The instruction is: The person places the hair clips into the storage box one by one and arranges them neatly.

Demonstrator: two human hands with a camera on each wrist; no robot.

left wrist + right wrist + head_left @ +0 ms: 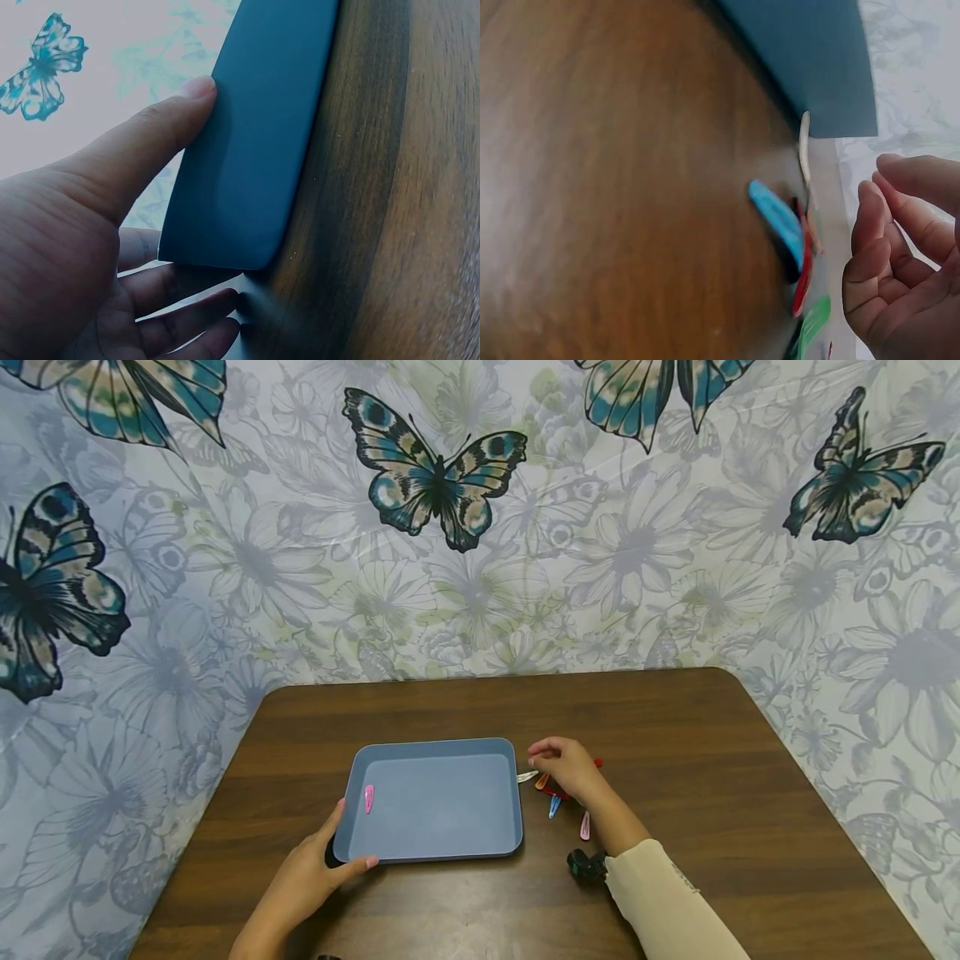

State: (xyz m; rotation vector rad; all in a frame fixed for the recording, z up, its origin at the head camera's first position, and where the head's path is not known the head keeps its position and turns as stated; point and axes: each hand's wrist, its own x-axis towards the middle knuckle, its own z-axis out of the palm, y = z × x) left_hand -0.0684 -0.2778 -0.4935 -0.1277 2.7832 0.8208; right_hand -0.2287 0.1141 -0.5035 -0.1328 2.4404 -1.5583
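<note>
A blue-grey tray (435, 843) lies on the table with one pink hair clip (369, 799) inside, near its left wall. My left hand (300, 877) grips the tray's near left corner; in the left wrist view the thumb (150, 135) presses the tray wall (247, 150) and the fingers bend around the corner. Just right of the tray, my right hand (570, 768) hovers over loose clips, fingers loosely bent, nothing visible between them. Beneath and beside it are a silver clip (527, 776), an orange clip (542, 782), a blue clip (554, 807) and red clips, partly hidden.
Another pink clip (585, 826) lies nearer on the brown wooden table (450, 910), by the right wrist. A green clip (814, 324) shows in the right wrist view. Behind the table hangs a butterfly-patterned cloth (480, 602).
</note>
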